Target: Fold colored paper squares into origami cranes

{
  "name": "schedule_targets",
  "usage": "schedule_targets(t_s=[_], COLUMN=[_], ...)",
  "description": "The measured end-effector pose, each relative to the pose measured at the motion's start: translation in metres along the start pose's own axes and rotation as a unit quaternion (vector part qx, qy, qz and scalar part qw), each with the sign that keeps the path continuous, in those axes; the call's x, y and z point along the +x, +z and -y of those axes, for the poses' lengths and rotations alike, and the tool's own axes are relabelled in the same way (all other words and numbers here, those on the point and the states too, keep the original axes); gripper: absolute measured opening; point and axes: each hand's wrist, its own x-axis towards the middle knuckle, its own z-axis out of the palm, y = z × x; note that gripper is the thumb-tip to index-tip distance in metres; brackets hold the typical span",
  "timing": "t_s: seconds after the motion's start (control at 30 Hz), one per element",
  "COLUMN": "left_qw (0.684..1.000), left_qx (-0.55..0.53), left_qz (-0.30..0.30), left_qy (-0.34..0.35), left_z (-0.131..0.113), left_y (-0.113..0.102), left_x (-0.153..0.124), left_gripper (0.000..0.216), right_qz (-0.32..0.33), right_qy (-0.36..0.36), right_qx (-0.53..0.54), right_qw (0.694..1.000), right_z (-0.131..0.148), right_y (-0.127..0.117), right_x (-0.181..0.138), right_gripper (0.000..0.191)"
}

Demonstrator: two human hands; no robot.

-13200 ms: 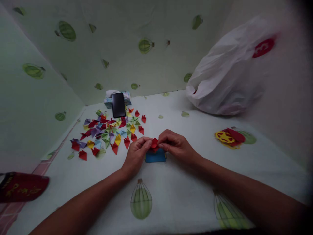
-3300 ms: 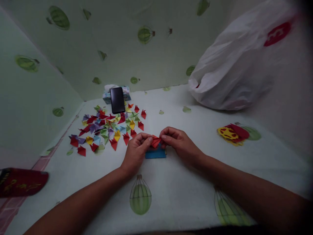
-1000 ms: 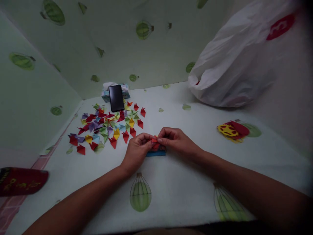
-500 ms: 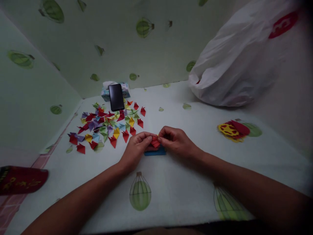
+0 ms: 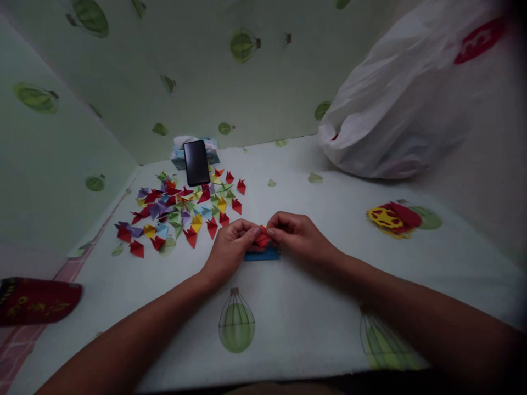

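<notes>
A small folded piece of red paper is pinched between both hands at the middle of the table. My left hand grips its left side, thumb on top. From the right, my right hand pinches its other side between thumb and forefinger. The fingers hide part of the folds. Just below the red paper lies a flat blue piece, partly covered by the left hand. Many small folded paper cranes in red, yellow, green, purple and blue are spread to the left of my hands.
A black phone leans on a tissue box behind the cranes. A full white plastic bag stands at the back right. Yellow and red cut-out pieces lie on the right. At the left edge is a dark red object with yellow writing.
Both hands stay in nearly the same place. The red paper has turned slightly between the fingers, and a little more of it shows.
</notes>
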Motion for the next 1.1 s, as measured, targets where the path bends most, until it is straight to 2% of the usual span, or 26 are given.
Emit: schedule_targets(t_s=[0.13, 0.27, 0.47, 0.8, 1.1], left_qw=[1.000, 1.000, 0.999, 0.997, 0.998], left_qx=[-0.007, -0.009, 0.013, 0.044, 0.018], left_qz=[-0.009, -0.007, -0.008, -0.020, 0.031], left_qy=[0.003, 0.014, 0.036, 0.053, 0.058], left_z=[-0.0012, -0.0006, 0.0015, 0.0003, 0.0008], left_y=[0.0003, 0.0002, -0.0014, -0.0001, -0.0031], left_x=[0.0003, 0.0000, -0.0008, -0.0015, -0.0027], left_gripper=[0.029, 0.028, 0.026, 0.026, 0.026], right_qz=[0.032, 0.039, 0.047, 0.023, -0.008], right_qy=[0.062, 0.082, 0.078, 0.061, 0.041], right_qx=[0.134, 0.169, 0.171, 0.108, 0.076], right_qw=[0.989, 0.981, 0.981, 0.992, 0.996], right_z=[0.0002, -0.0006, -0.0008, 0.0044, 0.0047], right_y=[-0.0033, -0.0042, -0.0034, -0.0001, 0.0006], right_x=[0.0023, 0.0027, 0.0042, 0.0013, 0.0010], right_gripper=[0.020, 0.019, 0.016, 0.014, 0.014])
